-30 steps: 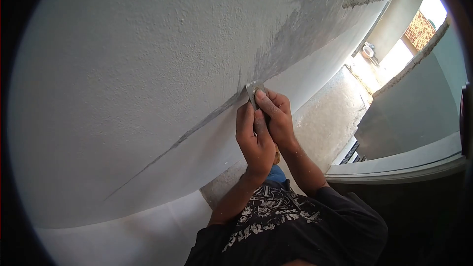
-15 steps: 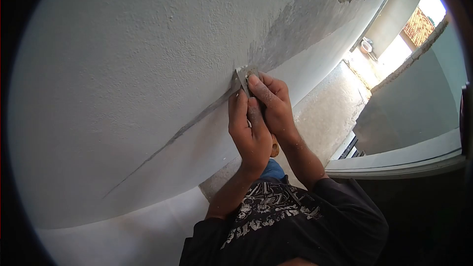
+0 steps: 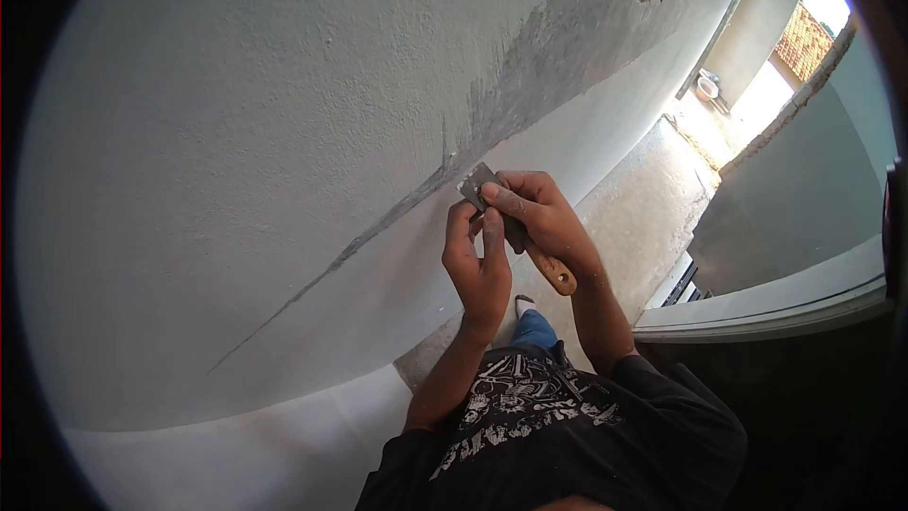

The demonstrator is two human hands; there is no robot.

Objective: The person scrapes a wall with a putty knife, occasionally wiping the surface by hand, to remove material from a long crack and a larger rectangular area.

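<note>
the right hand [image 3: 544, 218] is gripping a putty knife [image 3: 511, 222] by its wooden handle, blade just off the wall [image 3: 236, 132]; the left hand [image 3: 478, 260] is pinching the blade. the grey filler streak [image 3: 378, 227] is lying thin lower down, looking unfinished there.

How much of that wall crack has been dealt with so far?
Done: a broad grey scraped patch at the upper end of the wall. In hand: the right hand grips a scraper, its blade near the line, with the left hand at the blade. Left: the thin dark crack line running down-left looks untouched.
</note>
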